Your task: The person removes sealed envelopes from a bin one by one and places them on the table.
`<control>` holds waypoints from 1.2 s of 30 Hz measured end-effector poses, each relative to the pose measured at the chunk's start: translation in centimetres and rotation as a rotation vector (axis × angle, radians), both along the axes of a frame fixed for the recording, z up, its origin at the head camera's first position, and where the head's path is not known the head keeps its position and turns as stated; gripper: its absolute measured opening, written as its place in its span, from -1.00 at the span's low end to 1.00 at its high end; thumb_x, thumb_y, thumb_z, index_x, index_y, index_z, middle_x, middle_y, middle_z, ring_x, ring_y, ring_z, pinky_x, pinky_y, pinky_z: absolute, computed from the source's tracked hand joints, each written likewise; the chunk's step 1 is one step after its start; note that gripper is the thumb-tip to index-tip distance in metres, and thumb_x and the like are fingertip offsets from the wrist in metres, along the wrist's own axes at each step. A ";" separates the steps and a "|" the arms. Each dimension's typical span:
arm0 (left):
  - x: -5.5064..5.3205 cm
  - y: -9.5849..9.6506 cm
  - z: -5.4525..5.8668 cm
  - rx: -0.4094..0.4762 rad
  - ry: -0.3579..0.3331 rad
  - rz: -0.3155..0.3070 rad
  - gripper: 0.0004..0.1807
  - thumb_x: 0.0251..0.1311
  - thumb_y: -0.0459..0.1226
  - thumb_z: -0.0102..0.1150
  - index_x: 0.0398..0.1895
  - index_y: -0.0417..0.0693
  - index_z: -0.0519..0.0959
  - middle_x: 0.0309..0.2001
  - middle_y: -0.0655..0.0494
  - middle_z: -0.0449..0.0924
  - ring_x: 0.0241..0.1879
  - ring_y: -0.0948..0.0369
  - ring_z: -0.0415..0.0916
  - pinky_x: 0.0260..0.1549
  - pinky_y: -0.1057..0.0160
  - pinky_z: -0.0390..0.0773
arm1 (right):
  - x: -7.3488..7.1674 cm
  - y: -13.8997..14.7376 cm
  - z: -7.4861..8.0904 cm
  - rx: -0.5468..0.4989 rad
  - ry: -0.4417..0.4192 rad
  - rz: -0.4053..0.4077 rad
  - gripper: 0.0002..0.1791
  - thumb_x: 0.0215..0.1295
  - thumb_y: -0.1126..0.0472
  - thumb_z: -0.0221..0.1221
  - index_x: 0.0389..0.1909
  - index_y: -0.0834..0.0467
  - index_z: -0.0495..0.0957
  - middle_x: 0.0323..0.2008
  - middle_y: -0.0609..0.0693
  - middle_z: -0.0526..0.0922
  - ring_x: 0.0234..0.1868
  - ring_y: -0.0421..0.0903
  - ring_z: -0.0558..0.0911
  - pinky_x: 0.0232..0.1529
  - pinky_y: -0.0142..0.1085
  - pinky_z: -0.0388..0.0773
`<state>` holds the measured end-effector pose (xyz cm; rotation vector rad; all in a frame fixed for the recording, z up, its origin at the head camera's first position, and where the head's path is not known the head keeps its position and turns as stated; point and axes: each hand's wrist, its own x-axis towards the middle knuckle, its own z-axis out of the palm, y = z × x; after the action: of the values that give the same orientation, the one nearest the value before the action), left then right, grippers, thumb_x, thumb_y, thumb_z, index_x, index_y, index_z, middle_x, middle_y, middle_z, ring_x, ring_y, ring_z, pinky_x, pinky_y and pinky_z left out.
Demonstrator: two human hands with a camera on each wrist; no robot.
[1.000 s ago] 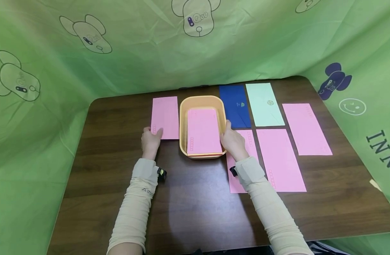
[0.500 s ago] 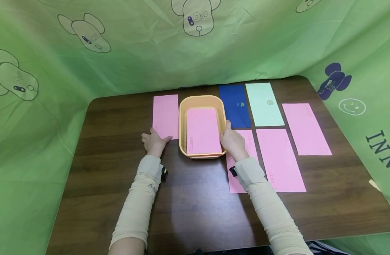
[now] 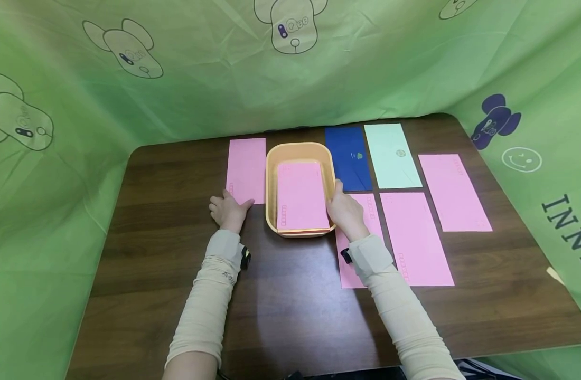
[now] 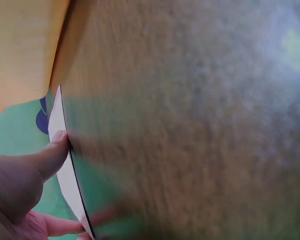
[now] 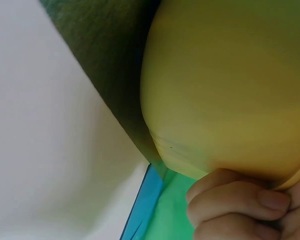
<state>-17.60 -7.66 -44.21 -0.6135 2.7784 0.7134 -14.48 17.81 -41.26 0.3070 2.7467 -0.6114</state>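
I see pink env. (image 3: 246, 170) just beyond L hand (image 3: 229, 213) — fingers spread, touching its near edge; R hand (image 3: 347, 213) grips rim of yellow tray (image 3: 298, 152) — fingers curled.

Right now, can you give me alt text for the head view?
Left hand touches a pink envelope; right hand grips an orange-yellow tub's side, with another pink envelope inside. Right of the tub, a blue envelope, a pale green one and three pink ones lie on a brown table.

pink envelopes (image 3: 414, 232) with rows of little squares (image 3: 403, 266), deep blue envelope (image 3: 346, 163), mint envelope (image 3: 390, 158) with round emblem (image 3: 401, 153), yellow-orange tray (image 3: 297, 152), brown wood-grain table (image 3: 162, 227), green cloth (image 3: 209, 89) with cartoon heads (image 3: 294, 31)
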 end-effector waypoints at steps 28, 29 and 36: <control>4.9 6.2 4.9 0.006 0.275 -0.303 -0.55 0.32 0.05 0.02 -0.19 -0.21 0.52 -0.33 -0.16 0.61 -0.27 -0.09 0.59 -0.31 0.02 0.52 | 0.0 0.0 0.0 -0.008 0.000 -0.011 -0.34 0.45 0.12 -0.19 0.48 0.19 -0.16 -0.06 0.32 0.61 -0.27 0.13 0.62 -0.33 -0.11 0.47; 5.2 6.5 5.0 -0.031 0.258 -0.334 -0.51 0.31 0.07 0.04 -0.18 -0.24 0.51 -0.31 -0.18 0.58 -0.24 -0.09 0.57 -0.26 0.03 0.51 | 0.0 0.0 0.0 -0.008 0.001 -0.011 -0.34 0.45 0.12 -0.19 0.48 0.19 -0.16 -0.06 0.32 0.60 -0.27 0.13 0.62 -0.33 -0.11 0.47; 6.3 7.7 5.2 -0.237 0.151 -0.460 -0.24 0.11 0.27 0.11 -0.24 -0.36 0.58 -0.29 -0.18 0.47 -0.25 0.00 0.41 -0.24 0.11 0.41 | -0.1 0.1 -0.2 -0.011 0.004 -0.008 -0.35 0.44 0.12 -0.21 0.47 0.19 -0.15 -0.09 0.32 0.62 -0.26 0.15 0.63 -0.33 -0.09 0.47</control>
<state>-11.30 0.02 -38.96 0.0584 2.9999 0.3473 -14.54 17.89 -41.42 0.3151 2.7466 -0.6295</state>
